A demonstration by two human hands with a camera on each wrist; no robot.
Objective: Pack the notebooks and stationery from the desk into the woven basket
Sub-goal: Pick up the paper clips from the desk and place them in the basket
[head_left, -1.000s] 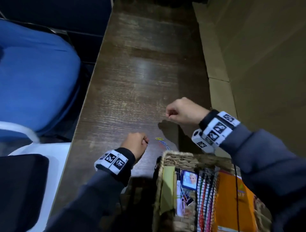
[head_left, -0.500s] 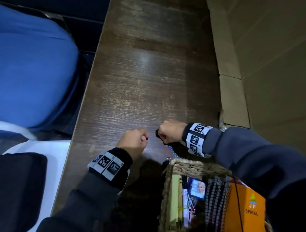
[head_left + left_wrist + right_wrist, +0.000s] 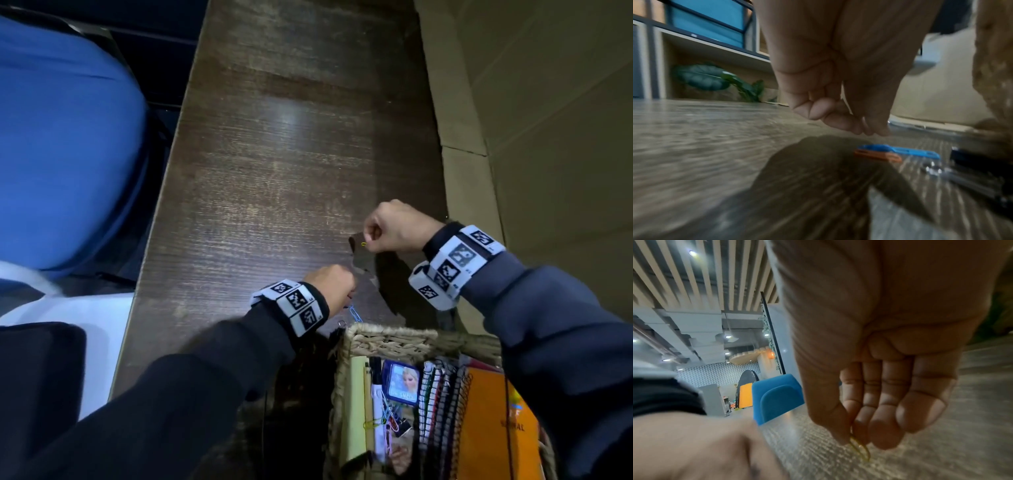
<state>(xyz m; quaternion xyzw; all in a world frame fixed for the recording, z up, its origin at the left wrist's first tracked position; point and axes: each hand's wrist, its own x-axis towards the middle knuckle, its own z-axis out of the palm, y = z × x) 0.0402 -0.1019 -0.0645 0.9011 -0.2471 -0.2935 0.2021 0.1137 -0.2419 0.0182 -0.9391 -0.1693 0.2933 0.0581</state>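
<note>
1. Right hand (image 3: 399,228): has lifted from its spot low beside the left hand half a second ago, toward the surface's right edge, near the basket's far rim. Thumb and forefinger pinch a yellow clip (image 3: 860,449); the other fingers are curled in.
2. Yellow clip: a second ago it lay on the surface (image 3: 274,164) with the other clips; now it is off it, hanging from the right fingertips.
3. Left hand (image 3: 334,284): shifted toward the basket (image 3: 387,341) since then. Fingers bunched, tips together just above the blue clip (image 3: 900,150) and orange clip (image 3: 877,155), holding nothing visible.
4. Blue and orange clips: still flat on the surface, overlapping, just outside the basket's far-left corner. A dark binder clip (image 3: 982,164) lies beside them, against the basket wall.
5. Basket: at the surface's near edge; notebooks (image 3: 493,411), pad and small items already inside.
6. Reading: packing seems nearly done. One clip is lifted and awaits dropping in; the remaining clips look next for the left hand.
</note>
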